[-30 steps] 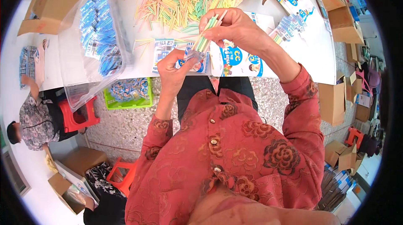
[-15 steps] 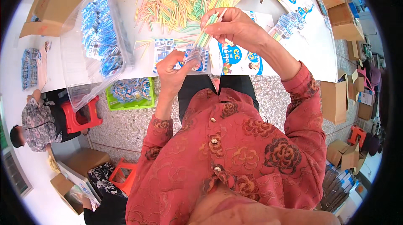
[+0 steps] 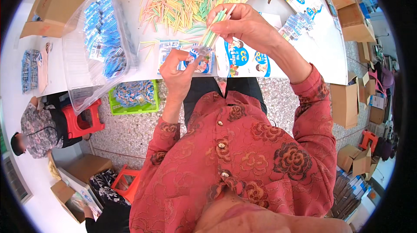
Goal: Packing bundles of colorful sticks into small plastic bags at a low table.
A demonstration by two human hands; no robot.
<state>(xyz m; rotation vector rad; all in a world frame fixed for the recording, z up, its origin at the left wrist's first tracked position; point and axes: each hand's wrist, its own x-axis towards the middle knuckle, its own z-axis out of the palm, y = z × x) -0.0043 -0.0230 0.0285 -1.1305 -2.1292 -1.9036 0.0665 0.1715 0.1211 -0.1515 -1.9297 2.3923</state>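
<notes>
My right hand (image 3: 244, 25) pinches a small bundle of thin pastel sticks (image 3: 212, 35), green, white and yellow. Their lower ends meet the mouth of a small clear and blue packet (image 3: 200, 54), which my left hand (image 3: 177, 68) grips between thumb and fingers. Whether the tips are inside the packet I cannot tell. Beneath and beside my left hand lie flat blue-and-white packets (image 3: 168, 47) near the table's front edge. A loose heap of pink, yellow and green sticks (image 3: 182, 9) spreads beyond my hands.
A clear plastic tub (image 3: 71, 68) of filled blue packets stands at left, overhanging the table edge. Printed white-and-blue card (image 3: 236, 59) lies by my right wrist. A green crate (image 3: 135, 110) of packets sits on the floor. Cartons (image 3: 345, 102) line the right; two people work at left.
My left hand has shifted slightly left. My right hand has stayed almost in place, the bundle of pastel sticks still in its fingers at the packet's mouth.
</notes>
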